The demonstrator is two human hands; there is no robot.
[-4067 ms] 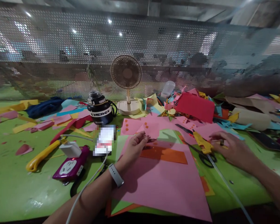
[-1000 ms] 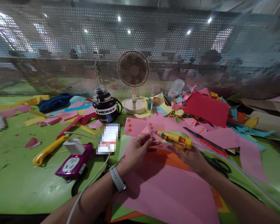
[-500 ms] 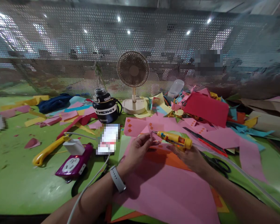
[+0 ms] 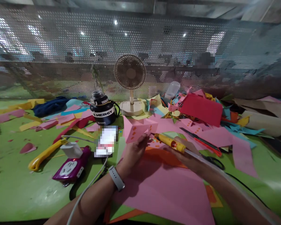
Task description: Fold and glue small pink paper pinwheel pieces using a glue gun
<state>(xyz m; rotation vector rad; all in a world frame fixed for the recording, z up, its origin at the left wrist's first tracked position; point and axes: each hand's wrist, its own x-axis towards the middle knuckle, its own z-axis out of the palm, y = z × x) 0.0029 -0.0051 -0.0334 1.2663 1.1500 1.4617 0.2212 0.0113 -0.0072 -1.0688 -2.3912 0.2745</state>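
Observation:
My left hand (image 4: 137,150), with a grey watch strap on its wrist, pinches a folded pink paper piece (image 4: 131,129) marked with orange spots. The paper stands up off the stack, folded at an angle. In my right hand (image 4: 181,156) is a yellow glue gun (image 4: 170,142), its dark tip pointing left, close to the paper by my left fingertips. A whitish rod or cord trails from its back end across my forearm. Below both hands lie an orange sheet (image 4: 162,158) and a large pink sheet (image 4: 168,193). My right fingers are partly hidden by the glue gun.
A phone (image 4: 106,140) and a purple power strip (image 4: 71,167) with a white plug sit left, beside a yellow-handled tool (image 4: 45,156). Behind stand a black bottle (image 4: 103,111) and a fan (image 4: 130,73). Scissors (image 4: 215,162) and paper scraps lie right.
The pink paper has turned and opened out, now showing a broad spotted face to the left. The glue gun still points at it, slightly lower. The whole view has shifted a little.

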